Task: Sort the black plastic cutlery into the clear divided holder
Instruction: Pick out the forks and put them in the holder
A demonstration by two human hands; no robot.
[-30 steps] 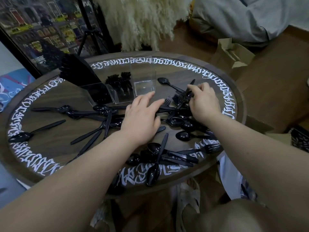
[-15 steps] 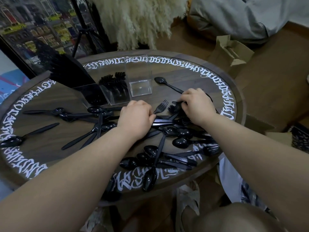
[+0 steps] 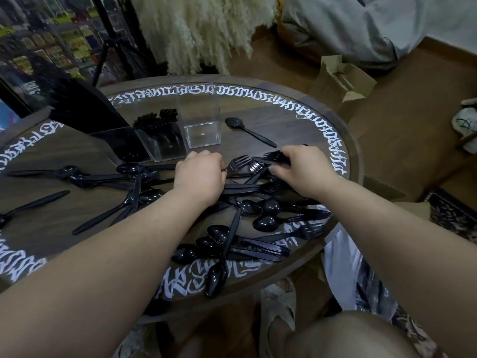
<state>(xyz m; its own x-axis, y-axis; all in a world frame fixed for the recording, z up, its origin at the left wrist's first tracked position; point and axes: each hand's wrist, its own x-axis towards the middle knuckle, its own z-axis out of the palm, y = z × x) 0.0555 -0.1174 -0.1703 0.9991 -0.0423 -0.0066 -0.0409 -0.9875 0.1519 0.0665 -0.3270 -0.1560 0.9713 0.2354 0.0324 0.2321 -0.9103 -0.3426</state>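
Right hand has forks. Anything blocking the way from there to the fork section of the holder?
Only the left hand lies roughly between the right hand, gripping its forks, and the middle section of the holder, which already holds forks. Lifting over should avoid it.

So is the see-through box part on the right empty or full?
Empty. Through the right compartment of the clear holder only its bare floor shows; the middle one holds forks.

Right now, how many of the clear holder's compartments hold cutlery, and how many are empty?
Holding black cutlery: 2 (left compartment, middle compartment)
Empty: 1 (right compartment)
Total: 3 compartments in the clear holder
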